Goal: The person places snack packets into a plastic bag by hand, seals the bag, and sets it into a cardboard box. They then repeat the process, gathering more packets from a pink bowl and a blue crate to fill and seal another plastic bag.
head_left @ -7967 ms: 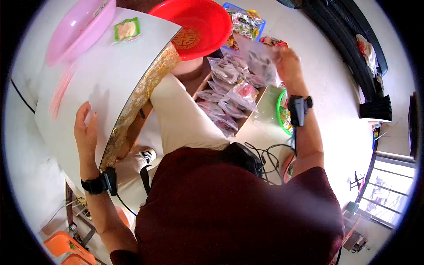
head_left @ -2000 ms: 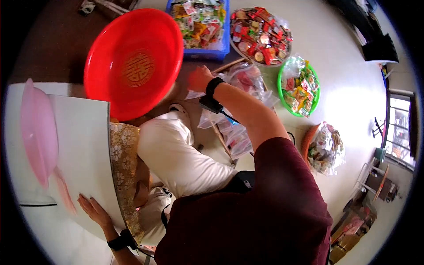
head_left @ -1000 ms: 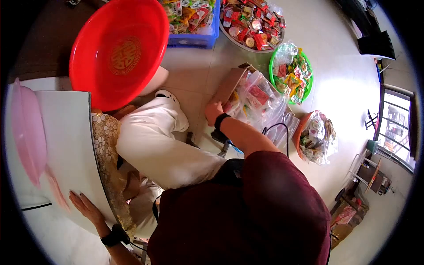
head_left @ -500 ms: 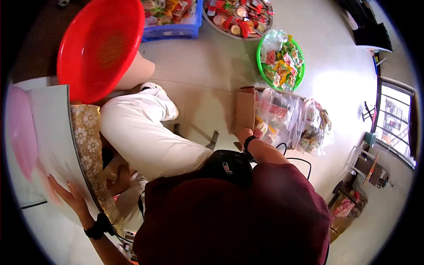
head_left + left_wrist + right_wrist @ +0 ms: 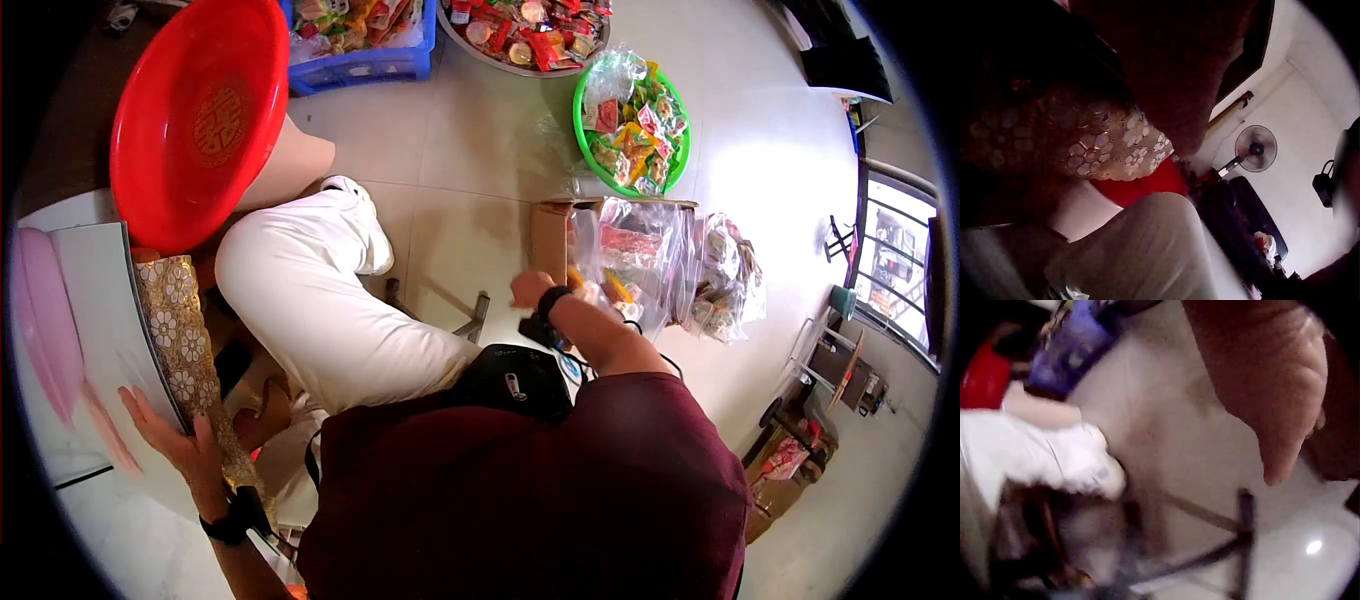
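My left hand (image 5: pixel 175 445) lies at the edge of the white table (image 5: pixel 110 310), fingers spread, beside pale pink strips (image 5: pixel 110 425). Over the floor, just left of a cardboard box (image 5: pixel 549 240), is my right hand (image 5: pixel 537 288) with nothing in it; its fingers are largely hidden from the head camera. In the right wrist view that hand (image 5: pixel 1272 387) hangs with the thumb pointing down and the box wall (image 5: pixel 1338 419) close behind it. Clear plastic bags (image 5: pixel 632 245) of packaged food fill the box.
A red basin (image 5: pixel 260 120) is beyond the table, and a pink basin (image 5: pixel 45 310) sits on it. Snack packets fill a blue crate (image 5: pixel 370 68), a round metal tray (image 5: pixel 560 70) and a green basket (image 5: pixel 582 150). Metal stool legs (image 5: pixel 478 318) stand near the right hand.
The cardboard box has been shifted rightward over the floor by my right hand, which has since come off it. My left hand has slid to the table's edge, and the head view has turned.
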Motion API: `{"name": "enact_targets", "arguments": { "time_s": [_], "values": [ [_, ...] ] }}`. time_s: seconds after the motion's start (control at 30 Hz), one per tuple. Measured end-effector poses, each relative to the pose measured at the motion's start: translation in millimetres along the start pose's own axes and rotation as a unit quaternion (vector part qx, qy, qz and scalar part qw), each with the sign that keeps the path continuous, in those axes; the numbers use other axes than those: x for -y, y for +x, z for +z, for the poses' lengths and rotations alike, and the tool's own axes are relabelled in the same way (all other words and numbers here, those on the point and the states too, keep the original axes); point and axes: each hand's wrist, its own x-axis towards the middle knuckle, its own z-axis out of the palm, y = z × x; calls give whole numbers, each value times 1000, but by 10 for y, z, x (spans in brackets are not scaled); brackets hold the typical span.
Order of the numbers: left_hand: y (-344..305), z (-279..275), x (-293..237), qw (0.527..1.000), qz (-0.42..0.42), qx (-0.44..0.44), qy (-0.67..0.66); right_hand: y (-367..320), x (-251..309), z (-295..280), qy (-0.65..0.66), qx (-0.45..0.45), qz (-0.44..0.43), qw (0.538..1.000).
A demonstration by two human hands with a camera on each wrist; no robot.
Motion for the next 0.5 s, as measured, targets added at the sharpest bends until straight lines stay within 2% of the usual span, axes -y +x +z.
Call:
{"name": "enact_targets", "arguments": {
  "time_s": [0.03, 0.1, 0.13, 0.17, 0.2, 0.27, 0.3, 0.33, 0.37, 0.4, 0.47, 0.5],
  "values": [
    [11, 8, -10, 1000, 2, 0, 8, 320, -129, 58, 58, -72, -9, 996],
    [41, 45, -36, 1000, 2, -1, 23, 561, -215, -476, -49, -135, -37, 989],
    [55, 59, -41, 999, 6, 5, 31, 656, -373, -571, 60, -313, -8, 948],
    [65, 71, -39, 999, 10, 10, 39, 745, -546, -657, 167, -476, 22, 863],
    [71, 85, -39, 999, 14, 16, 46, 628, -619, -1029, 139, -393, 85, 905],
    [98, 114, -44, 998, 11, 27, 58, 809, -987, -1075, 132, -448, 165, 869],
    [105, 120, -43, 997, 9, 35, 64, 805, -1194, -1132, 185, -373, 207, 885],
    [104, 129, -32, 997, 9, 37, 63, 987, -1466, -989, 191, -343, 252, 885],
    [93, 133, -11, 997, 9, 39, 63, 1050, -1671, -928, 90, -305, 238, 918],
    [94, 134, -7, 997, 9, 41, 62, 1208, -1949, -868, -11, -151, 191, 970],
    [106, 128, -38, 998, 8, 48, 50, 1896, -2663, -79, 24, -203, 186, 961],
    [95, 142, -33, 998, -4, 49, 48, 1886, -2683, -101, 19, -172, 173, 970]
  ]
}}
